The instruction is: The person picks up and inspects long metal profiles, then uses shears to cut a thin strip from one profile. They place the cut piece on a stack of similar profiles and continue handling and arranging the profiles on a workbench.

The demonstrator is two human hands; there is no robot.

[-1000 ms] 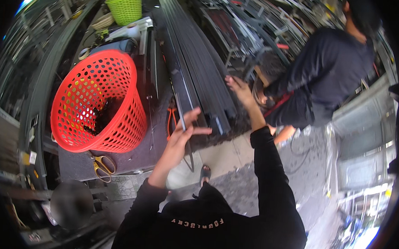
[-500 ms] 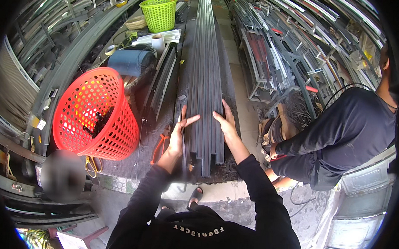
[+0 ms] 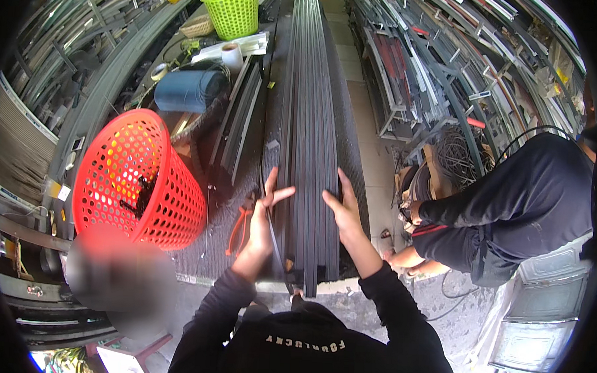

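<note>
A bundle of long dark grey profiles (image 3: 310, 154) runs away from me along the bench, its near ends uneven and jutting past the front edge. My left hand (image 3: 261, 230) is at the left side of the bundle, index finger and thumb spread, with a thin dark strip (image 3: 277, 249) held in it and hanging toward me. My right hand (image 3: 351, 223) lies open against the right side, thumb over the top face and fingers stretched along the edge. Orange-handled pliers (image 3: 238, 234) lie on the bench left of my left hand.
A red perforated basket (image 3: 186, 205) with black pieces inside stands at the left, beside a blurred patch. Farther back are a blue roll (image 3: 186, 90) and a green basket (image 3: 231, 13). On the right, a person in dark clothes (image 3: 511, 196) sits near coiled material (image 3: 450, 156) and racks of profiles.
The profiles have slid toward me, and their ends now pass the bench edge. Both hands have come nearer too. The strip slants more, and the blurred patch at the left has grown.
</note>
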